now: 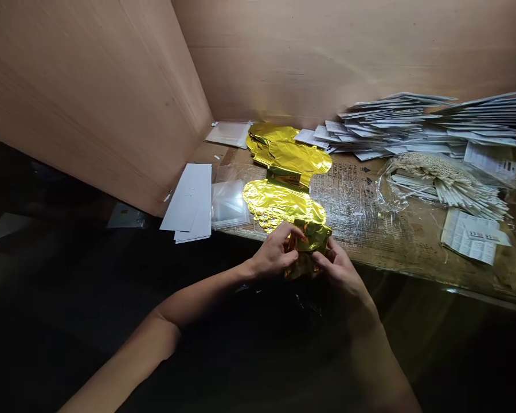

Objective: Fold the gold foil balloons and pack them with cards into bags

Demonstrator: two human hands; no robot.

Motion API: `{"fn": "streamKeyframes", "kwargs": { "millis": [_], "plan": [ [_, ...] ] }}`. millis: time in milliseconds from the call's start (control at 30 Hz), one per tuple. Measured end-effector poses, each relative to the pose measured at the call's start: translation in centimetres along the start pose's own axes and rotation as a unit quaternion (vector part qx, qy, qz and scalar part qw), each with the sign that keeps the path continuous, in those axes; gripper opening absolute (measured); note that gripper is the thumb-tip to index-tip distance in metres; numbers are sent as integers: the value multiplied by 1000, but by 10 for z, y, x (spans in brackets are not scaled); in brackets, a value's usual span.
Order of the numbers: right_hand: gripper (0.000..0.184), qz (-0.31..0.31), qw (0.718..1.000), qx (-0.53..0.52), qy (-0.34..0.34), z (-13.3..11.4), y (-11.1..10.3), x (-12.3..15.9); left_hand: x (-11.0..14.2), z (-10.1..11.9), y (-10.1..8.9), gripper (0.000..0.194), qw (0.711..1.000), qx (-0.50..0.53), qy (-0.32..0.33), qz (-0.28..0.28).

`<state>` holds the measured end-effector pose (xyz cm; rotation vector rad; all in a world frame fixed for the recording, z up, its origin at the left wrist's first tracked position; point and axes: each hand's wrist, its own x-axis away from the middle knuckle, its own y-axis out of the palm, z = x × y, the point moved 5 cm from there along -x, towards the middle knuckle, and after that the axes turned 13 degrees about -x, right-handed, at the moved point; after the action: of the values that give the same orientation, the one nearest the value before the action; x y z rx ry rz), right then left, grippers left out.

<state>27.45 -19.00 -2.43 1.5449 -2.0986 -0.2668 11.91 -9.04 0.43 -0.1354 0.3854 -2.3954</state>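
Note:
At the table's front edge, my left hand [279, 250] and my right hand [337, 265] are closed on a shiny gold foil balloon [313, 236]. It is crumpled or partly folded, and its lower part hangs below the edge. My left thumb and fingers pinch one side, while my right thumb presses the other. Just behind my hands lies a flat pile of gold foil balloons [279, 198] with rounded ends. Farther back sits a second pile of gold foil balloons [298, 155]. The undersides of my fingers are hidden.
Clear plastic bags [231, 206] and white paper strips [191, 198] lie to the left. Stacks of folded leaflets [395, 123] stand along the back wall. A bag of white sticks [451, 183] and a printed sheet [468, 235] lie right. A wooden panel [112, 97] bounds the left.

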Motion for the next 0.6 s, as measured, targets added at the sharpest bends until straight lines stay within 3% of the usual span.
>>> {"fn": "streamKeyframes", "kwargs": {
  "millis": [100, 233, 300, 367, 467, 567, 600],
  "plan": [
    [42, 8, 999, 41, -32, 0, 7, 1, 2, -5, -1, 23, 999, 25, 16, -26],
    [35, 31, 997, 31, -60, -2, 10, 2, 5, -20, -1, 60, 972, 213, -83, -55],
    [31, 32, 997, 36, -65, -2, 10, 2, 6, -22, 2, 64, 959, 245, -119, -83],
    [28, 23, 997, 40, -61, -2, 11, 4, 7, -21, 6, 47, 954, 245, -128, -120],
    [23, 17, 996, 56, -66, -10, 9, 10, 7, -19, -1, 16, 967, 215, -108, -81],
    [20, -91, 984, 148, -42, -28, 11, 20, 6, -17, -12, 14, 988, 134, -50, -56],
    [27, -141, 973, 183, -23, -35, 13, 22, 6, -15, -16, 16, 994, 96, -12, -58]
  ]
}}
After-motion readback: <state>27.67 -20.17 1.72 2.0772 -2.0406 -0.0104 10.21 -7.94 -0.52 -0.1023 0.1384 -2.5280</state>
